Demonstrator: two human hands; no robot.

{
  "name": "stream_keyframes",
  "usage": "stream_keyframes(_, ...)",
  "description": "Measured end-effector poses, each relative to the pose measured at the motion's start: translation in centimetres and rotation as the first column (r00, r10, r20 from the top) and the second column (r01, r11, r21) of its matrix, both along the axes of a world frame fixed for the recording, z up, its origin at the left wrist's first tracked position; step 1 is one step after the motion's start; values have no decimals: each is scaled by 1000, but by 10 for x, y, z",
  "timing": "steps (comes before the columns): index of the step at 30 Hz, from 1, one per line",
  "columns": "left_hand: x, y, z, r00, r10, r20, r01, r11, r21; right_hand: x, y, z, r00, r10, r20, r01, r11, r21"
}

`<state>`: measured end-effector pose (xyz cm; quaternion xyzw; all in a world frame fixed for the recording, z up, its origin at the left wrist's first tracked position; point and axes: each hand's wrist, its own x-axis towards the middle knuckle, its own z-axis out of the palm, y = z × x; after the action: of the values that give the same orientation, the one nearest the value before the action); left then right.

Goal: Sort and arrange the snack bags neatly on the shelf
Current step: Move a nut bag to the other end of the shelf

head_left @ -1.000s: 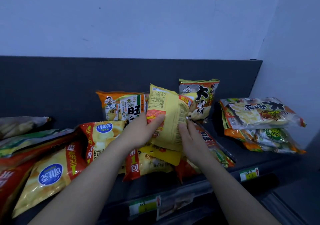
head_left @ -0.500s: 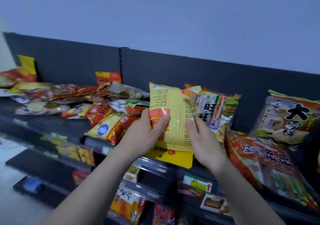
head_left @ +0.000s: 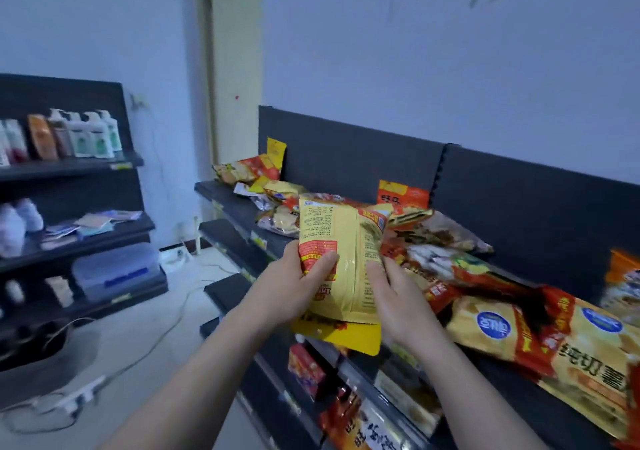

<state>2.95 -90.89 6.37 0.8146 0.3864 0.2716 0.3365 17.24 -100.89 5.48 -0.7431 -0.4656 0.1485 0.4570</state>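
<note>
the top shelf (head_left: pixel 221 191) is bare along its front edge near the left end, with loose snack bags (head_left: pixel 446 241) heaped toward the back panel and right. the left hand (head_left: pixel 294 288) and right hand (head_left: pixel 398 297) both grip an upright yellow bag (head_left: pixel 341 241) held in front of the shelf's front edge, back side with small print facing the camera, a second yellow bag seemingly behind it.

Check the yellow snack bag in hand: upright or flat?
Upright. Yellow snack bag stands on end, printed back facing the camera, gripped by left hand and right hand.
</note>
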Motion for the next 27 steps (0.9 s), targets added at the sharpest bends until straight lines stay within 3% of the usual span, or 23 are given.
stream_keyframes(7,-76,131,-6,989,126,-72,-127,992,-5,-70,144,-7,994,90,-60,-93,995,-40)
stream_keyframes(14,-115,252,-12,984,122,-132,-127,992,-28,-111,260,-18,993,73,-92,-80,994,-76)
stream_keyframes(27,-33,448,1,993,75,-93,-75,997,2,-34,446,0,998,56,-20,-56,997,-52)
